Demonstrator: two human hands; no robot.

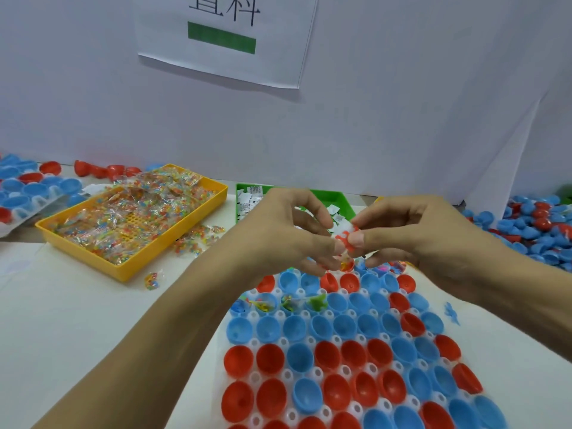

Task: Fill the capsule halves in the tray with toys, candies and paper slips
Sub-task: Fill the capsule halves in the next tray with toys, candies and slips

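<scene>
Both hands meet above the tray's (309, 376) 12 o'clock edge: left hand (288, 239) and right hand (414, 230) together pinch a small red toy (346, 238) — prob. readying it to drop in. Capsule halves (325, 354) sit open-side up for filling; candy bin (49, 226) at 10 o'clock, slips bin (340, 198) at 12 — within reach.

The capsule halves (328, 356) look like smooth glossy plastic, red and blue, catching light inside the cups. They sit in a white tray (286, 374) — milky, semi-translucent plastic. At about 10 o'clock the yellow bin (173, 239) is matt hard plastic, full of candy packets (130, 212) in crinkly shiny clear film. The green bin (335, 198) holds matt paper slips (247, 202). Tabletop (77, 305) — dull off-white.
</scene>
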